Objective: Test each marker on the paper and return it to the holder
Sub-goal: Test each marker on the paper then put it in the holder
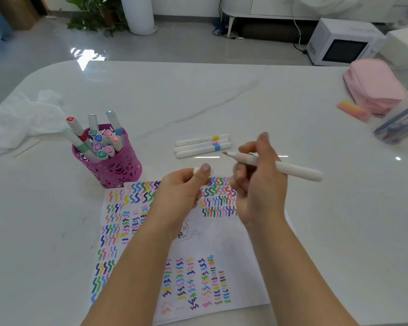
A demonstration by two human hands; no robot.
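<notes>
My right hand [259,182] grips an uncapped white marker [297,169] above the paper, its pinkish tip pointing left. My left hand [184,191] pinches the marker's white cap [196,170] just left of that tip. The white paper [198,243] under both hands is covered with rows of coloured squiggles. A magenta mesh holder [111,165] with several markers stands left of the paper's top edge. Three capped white markers [203,145] lie side by side on the table beyond my hands.
A crumpled white cloth [21,118] lies at the far left. A pink pouch [372,85], a pink-yellow eraser [353,110] and a clear container of pens [400,121] sit at the right. The white marble table [222,95] stretches ahead.
</notes>
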